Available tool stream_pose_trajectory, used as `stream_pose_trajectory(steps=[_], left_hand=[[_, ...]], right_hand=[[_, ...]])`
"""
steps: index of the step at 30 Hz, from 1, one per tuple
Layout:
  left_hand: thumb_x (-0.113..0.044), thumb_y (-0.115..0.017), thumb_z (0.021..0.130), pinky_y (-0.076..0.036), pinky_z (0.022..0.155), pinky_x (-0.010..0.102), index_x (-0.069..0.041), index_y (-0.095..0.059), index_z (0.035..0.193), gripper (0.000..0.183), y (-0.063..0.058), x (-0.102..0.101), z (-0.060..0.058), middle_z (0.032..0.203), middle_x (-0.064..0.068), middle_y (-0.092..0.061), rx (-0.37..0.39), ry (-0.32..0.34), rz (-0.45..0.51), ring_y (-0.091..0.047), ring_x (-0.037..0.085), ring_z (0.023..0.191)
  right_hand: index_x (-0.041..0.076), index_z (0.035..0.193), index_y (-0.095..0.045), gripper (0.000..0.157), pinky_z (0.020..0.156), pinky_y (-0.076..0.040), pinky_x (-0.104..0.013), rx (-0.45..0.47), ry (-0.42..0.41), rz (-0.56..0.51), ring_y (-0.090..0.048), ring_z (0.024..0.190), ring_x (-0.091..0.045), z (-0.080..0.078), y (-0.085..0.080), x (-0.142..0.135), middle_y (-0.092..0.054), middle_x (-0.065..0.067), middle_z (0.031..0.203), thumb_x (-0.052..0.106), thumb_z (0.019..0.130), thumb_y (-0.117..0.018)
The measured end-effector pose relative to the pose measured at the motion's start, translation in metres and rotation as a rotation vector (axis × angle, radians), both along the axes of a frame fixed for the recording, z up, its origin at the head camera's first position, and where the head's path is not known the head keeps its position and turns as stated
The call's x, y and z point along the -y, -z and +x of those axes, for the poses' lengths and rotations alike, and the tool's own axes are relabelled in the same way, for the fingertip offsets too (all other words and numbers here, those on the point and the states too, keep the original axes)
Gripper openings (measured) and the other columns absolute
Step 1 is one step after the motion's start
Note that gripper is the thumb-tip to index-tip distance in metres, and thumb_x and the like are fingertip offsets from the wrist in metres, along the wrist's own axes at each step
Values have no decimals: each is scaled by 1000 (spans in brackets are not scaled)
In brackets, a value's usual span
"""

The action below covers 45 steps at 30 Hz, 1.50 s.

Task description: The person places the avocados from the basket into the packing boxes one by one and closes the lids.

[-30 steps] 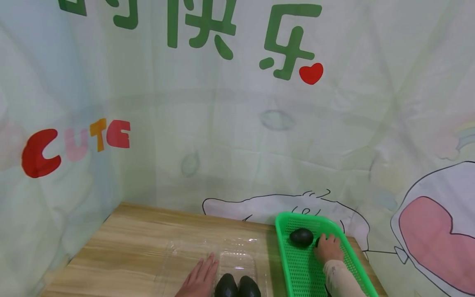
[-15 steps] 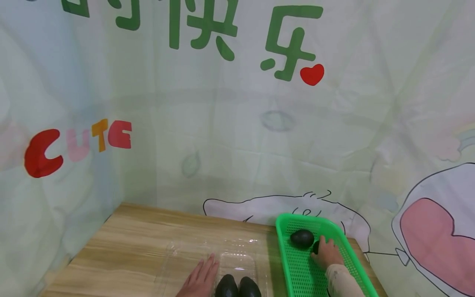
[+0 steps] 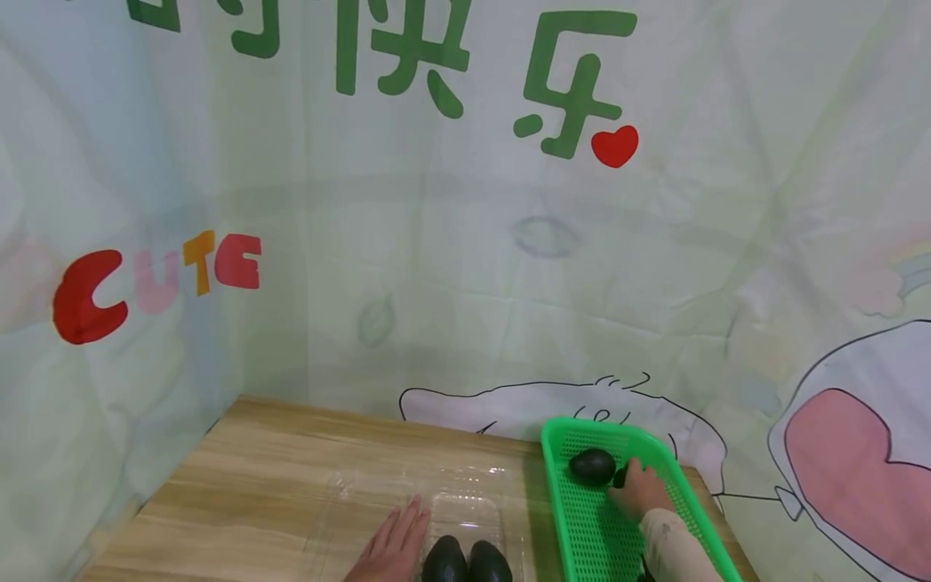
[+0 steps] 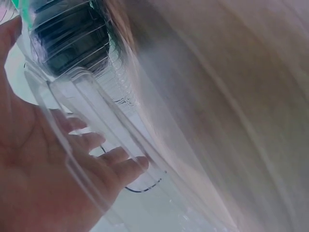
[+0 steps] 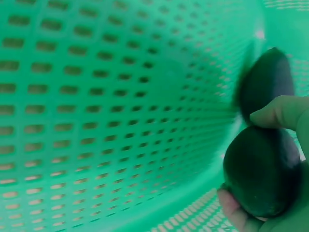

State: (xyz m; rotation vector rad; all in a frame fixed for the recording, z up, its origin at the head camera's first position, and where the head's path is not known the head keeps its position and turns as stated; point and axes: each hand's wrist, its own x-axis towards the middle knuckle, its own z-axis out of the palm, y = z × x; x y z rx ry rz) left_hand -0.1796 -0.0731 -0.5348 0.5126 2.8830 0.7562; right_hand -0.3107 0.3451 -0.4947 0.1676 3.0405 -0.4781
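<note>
In the head view my left hand (image 3: 393, 543) rests with straight fingers on a clear plastic clamshell box (image 3: 467, 511). Beside its fingers, two dark avocados, a left one (image 3: 444, 559) and a right one (image 3: 490, 562), lie side by side in the box, cut off by the bottom of the view. My right hand (image 3: 640, 490) reaches into a green plastic basket (image 3: 554, 501). Its thumb and fingers grip a dark avocado (image 5: 260, 169), which the hand mostly hides in the head view. Close by, another avocado (image 3: 592, 466) lies toward the basket's far end.
The box and basket stand on a wood-grain table (image 3: 291, 461), the basket on the right. A pale printed cloth (image 3: 436, 283) hangs behind and to the left of the table. The basket's raised rim surrounds the right hand.
My right hand has shifted slightly and its fingers have closed around the avocado in the basket. The left hand and the two avocados in the box stay put.
</note>
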Motion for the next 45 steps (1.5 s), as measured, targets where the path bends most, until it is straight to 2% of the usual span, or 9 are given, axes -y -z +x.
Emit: stream_pose_trajectory(steps=[5, 8, 13, 16, 20, 25, 32, 41, 45], left_hand=[[-90, -44, 66, -28, 107, 65, -5, -27, 149, 120, 3, 1, 0, 158, 17, -19, -62, 4, -9, -24, 46, 139], [-90, -45, 66, -28, 107, 64, -5, -26, 149, 120, 4, 2, 0, 158, 17, -19, -74, 5, -14, -24, 46, 138], [-90, -47, 64, -28, 107, 64, -5, -26, 149, 122, 4, 2, 0, 158, 17, -18, -59, 9, -11, -24, 45, 139], [-90, -48, 63, -27, 107, 65, -5, -26, 149, 123, 3, 2, 0, 158, 17, -18, -38, 10, 1, -24, 46, 139], [-91, -49, 61, -26, 107, 66, -5, -26, 149, 125, 1, 1, 1, 158, 17, -18, -14, 10, 4, -23, 46, 139], [-91, -50, 59, -24, 108, 66, -7, -25, 150, 127, 0, 1, -1, 159, 16, -16, -5, 3, 4, -21, 45, 140], [-91, -49, 61, -26, 107, 66, -6, -26, 149, 124, 2, 2, -1, 158, 16, -18, -35, 4, 20, -23, 47, 139], [-91, -48, 61, -25, 107, 66, -7, -25, 150, 125, 3, 0, 0, 159, 15, -16, -10, 1, 28, -22, 46, 140], [-91, -49, 61, -26, 107, 66, -6, -26, 150, 125, 3, -1, 0, 159, 16, -17, -8, 2, 19, -22, 46, 139]], right_hand=[[-12, 127, -36, 61, 76, -50, -58, -9, -1, -43, -55, 97, -49, 7, -13, 5, -47, -39, 112, 24, 87, -65], [-12, 128, -35, 63, 76, -51, -56, 1, -15, -55, -56, 97, -50, 13, -20, 8, -48, -38, 113, 26, 88, -65], [-15, 135, -29, 76, 82, -48, -59, 55, -22, -82, -51, 108, -55, 24, -29, 12, -47, -40, 120, 35, 89, -63], [-15, 136, -29, 81, 81, -49, -58, 66, -20, -97, -54, 106, -52, 30, -31, 12, -51, -38, 118, 40, 88, -64], [-14, 132, -35, 79, 76, -50, -53, 40, -13, -105, -60, 98, -43, 38, -36, 15, -58, -30, 112, 43, 86, -65], [-11, 128, -40, 77, 73, -51, -50, -4, 7, -101, -61, 95, -39, 51, -47, 22, -61, -27, 109, 47, 85, -65], [-7, 126, -44, 73, 65, -49, -42, -50, 43, -129, -61, 86, -28, 69, -60, 37, -63, -20, 104, 48, 84, -66], [-4, 128, -43, 73, 61, -47, -37, -92, 103, -198, -60, 82, -25, 88, -69, 56, -63, -22, 106, 48, 84, -67], [-2, 129, -43, 76, 56, -46, -35, -93, 119, -236, -60, 76, -24, 94, -68, 65, -65, -19, 98, 53, 82, -66]])
